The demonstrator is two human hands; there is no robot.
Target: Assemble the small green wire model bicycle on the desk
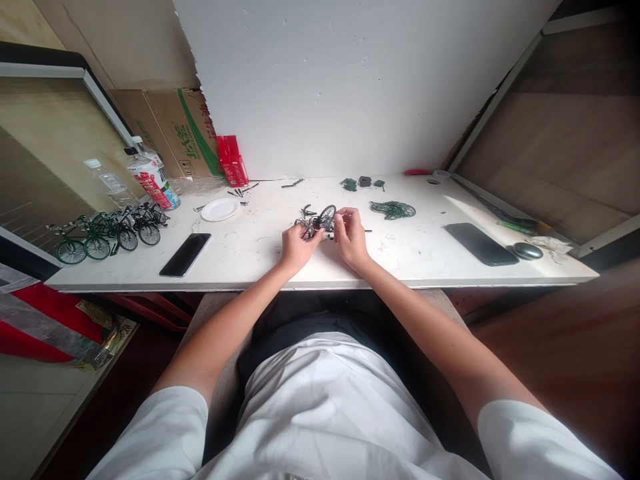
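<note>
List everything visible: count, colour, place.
Model bicycle: one, dark, centre
Other bicycles: four or more, green or black, left end
Parts bundle: one, green, centre right
Loose parts: several, green or black, back
Plate: one, white, centre left
Phone: one, black, front left
Bottles: two, clear and red-labelled, back left
Carton: one, brown, behind bottles
Box: one, red, beside carton
Slab: one, dark, front right
Mouse: one, dark, beside slab
Table: one, white, centre
Board: one, white, behind table
Panes: two, brownish, both sides
Shirt: one, white, foreground
Left hand: one, bare, holding bicycle
Right hand: one, bare, by wheel
</note>
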